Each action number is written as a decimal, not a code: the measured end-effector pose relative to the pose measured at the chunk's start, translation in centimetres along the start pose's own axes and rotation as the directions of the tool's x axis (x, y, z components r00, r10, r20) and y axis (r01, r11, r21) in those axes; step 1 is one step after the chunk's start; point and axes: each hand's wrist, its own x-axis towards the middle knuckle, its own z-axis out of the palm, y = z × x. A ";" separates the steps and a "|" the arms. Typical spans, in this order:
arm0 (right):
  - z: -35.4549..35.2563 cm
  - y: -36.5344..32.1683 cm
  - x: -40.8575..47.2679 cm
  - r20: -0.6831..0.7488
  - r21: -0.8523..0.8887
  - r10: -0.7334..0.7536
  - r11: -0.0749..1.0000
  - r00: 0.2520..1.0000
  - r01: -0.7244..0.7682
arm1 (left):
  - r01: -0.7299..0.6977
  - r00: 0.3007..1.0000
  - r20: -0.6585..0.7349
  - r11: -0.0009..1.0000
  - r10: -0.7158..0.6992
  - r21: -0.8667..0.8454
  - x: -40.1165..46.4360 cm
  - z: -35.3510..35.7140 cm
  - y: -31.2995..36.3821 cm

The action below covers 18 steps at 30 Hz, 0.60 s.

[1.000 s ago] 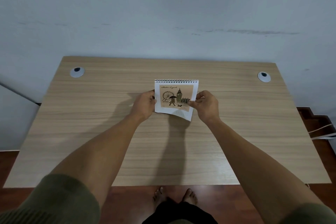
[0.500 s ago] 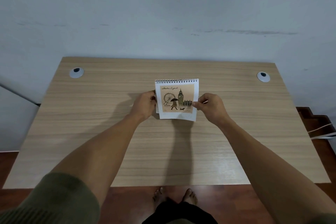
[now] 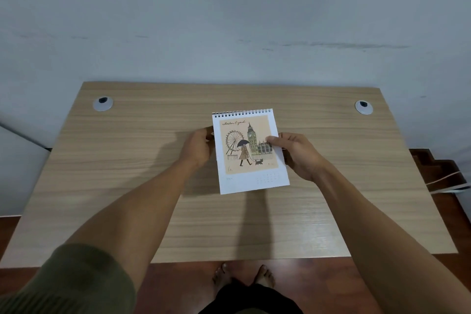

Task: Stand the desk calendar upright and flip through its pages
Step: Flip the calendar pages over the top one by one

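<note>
A white spiral-bound desk calendar [image 3: 248, 153] is held above the middle of the wooden desk [image 3: 127, 160]. Its front page shows a drawing of a Ferris wheel, a clock tower and a figure with an umbrella, with a small date grid below. The page faces me and its lower edge is lifted toward me. My left hand [image 3: 197, 148] grips the calendar's left edge from behind. My right hand [image 3: 295, 153] pinches the right edge, thumb on the picture.
Two round grey cable grommets sit at the desk's far corners, one at the left [image 3: 102, 104] and one at the right [image 3: 363, 106]. A pale wall stands right behind the desk. My bare feet [image 3: 243, 276] show on the red-brown floor at the near edge.
The front page has swung up and toward me, so more of it shows, including the date grid. My right thumb slid onto the picture. Both hands stayed at the edges.
</note>
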 end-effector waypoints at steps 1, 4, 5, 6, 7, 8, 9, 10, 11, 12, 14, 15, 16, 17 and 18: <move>0.2 -0.7 -0.3 0.012 0.051 0.004 0.999 1.000 -0.004 | 0.034 0.999 0.003 0.999 -0.034 -0.018 0.3 0.0 -0.3; 0.9 -3.3 -1.3 0.007 0.168 0.004 0.986 1.000 -0.005 | 0.012 0.999 -0.034 0.998 -0.014 -0.055 -1.3 -0.3 2.3; 1.1 -4.1 -1.4 0.001 0.202 0.003 0.979 1.000 -0.003 | -0.016 0.998 -0.060 0.999 0.014 -0.030 -1.6 -0.1 2.8; 1.4 -4.9 -1.4 -0.001 0.237 0.001 0.971 1.000 -0.001 | -0.023 0.996 -0.087 1.000 0.023 0.006 -1.8 0.1 3.0; 1.6 -5.7 -1.2 0.000 0.271 -0.005 0.963 1.000 0.004 | -0.020 0.993 -0.112 1.000 0.023 0.020 -1.9 0.3 3.2; 1.9 -6.4 -0.9 0.004 0.311 -0.012 0.950 1.000 0.010 | -0.007 0.993 -0.116 1.000 0.007 0.002 -1.6 0.4 3.0; 2.2 -7.1 -0.6 0.017 0.354 -0.022 0.935 1.000 0.014 | -0.022 0.992 -0.121 1.000 0.020 -0.017 -1.3 0.6 2.5; 2.5 -7.7 -0.2 0.038 0.395 -0.033 0.919 0.999 0.016 | -0.034 0.992 -0.119 0.999 0.030 -0.025 -1.2 0.6 2.3; 2.7 -8.2 0.3 0.055 0.419 -0.051 0.908 0.997 0.023 | -0.049 0.994 -0.099 0.999 0.048 -0.009 -1.2 0.5 1.9; 2.8 -8.6 0.7 0.069 0.425 -0.074 0.904 0.995 0.038 | -0.064 0.994 -0.082 0.998 0.065 0.017 -1.3 0.4 1.9; 2.9 -9.1 1.4 0.055 0.351 -0.134 0.930 0.989 0.106 | -0.072 0.993 -0.090 0.997 0.074 0.023 -1.3 0.2 2.1; 3.0 -9.1 1.6 0.022 0.250 -0.181 0.953 0.983 0.170 | -0.072 0.993 -0.091 0.997 0.075 0.029 -1.3 0.2 1.9; 3.1 -8.9 1.8 -0.010 0.103 -0.246 0.964 0.969 0.245 | -0.070 0.993 -0.090 0.997 0.073 0.038 -1.3 0.2 1.9; 3.1 -8.5 2.0 -0.030 -0.086 -0.318 0.945 0.948 0.314 | -0.073 0.993 -0.090 0.996 0.077 0.045 -1.1 0.2 1.7; 3.0 -7.9 2.1 -0.009 -0.264 -0.386 0.891 0.923 0.370 | -0.068 0.993 -0.088 0.997 0.072 0.048 -1.1 0.2 1.7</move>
